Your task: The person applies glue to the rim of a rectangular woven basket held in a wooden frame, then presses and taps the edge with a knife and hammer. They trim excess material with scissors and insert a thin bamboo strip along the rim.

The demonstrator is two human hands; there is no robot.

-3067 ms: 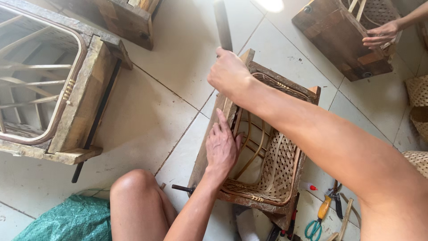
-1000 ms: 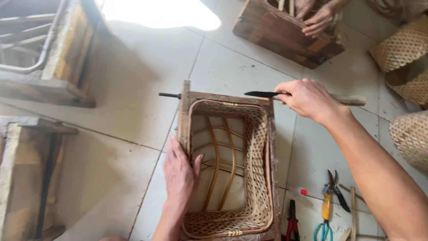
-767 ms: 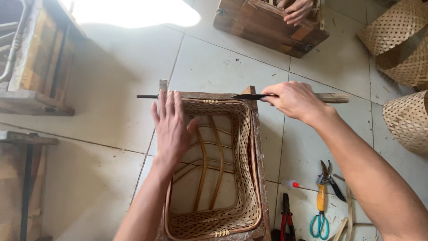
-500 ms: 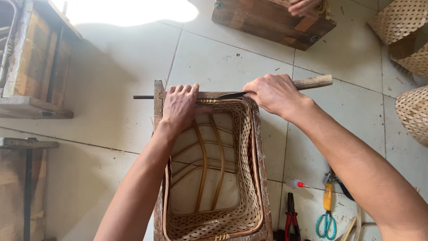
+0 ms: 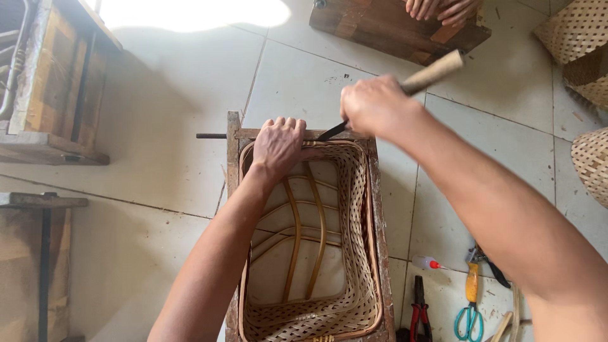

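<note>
While the right hand (image 5: 375,105) is closed in a fist around a knife (image 5: 405,87) with a pale wooden handle, the dark blade slants down to the far rim of a woven basket (image 5: 354,253), its tip lying just beside the left hand (image 5: 277,144). That left hand is curled over the same far edge, fingers hooked on the top bar of the wooden frame (image 5: 377,209) that encloses the basket, palm pressing on the woven rim. The basket sits inside the frame, directly below the camera, with bent cane ribs crossing its open bottom. A thin metal rod (image 5: 211,135) sticks out from the frame's far left corner.

Everything rests on a floor of pale square tiles (image 5: 158,158), with a bright patch of light at the top. Two more wooden frames stand at the left (image 5: 57,95), both cut off by the edge. At the top, another person's fingers (image 5: 440,9) rest on a dark wooden block (image 5: 392,28); the rest of that person is out of view. Three woven pieces (image 5: 579,38) are cropped at the right edge. Near the lower right lie red-handled pliers (image 5: 418,310), teal-handled scissors (image 5: 467,320), a yellow-handled tool (image 5: 474,282) and a small red-capped bottle (image 5: 428,262); the frame's near end is cut off.
</note>
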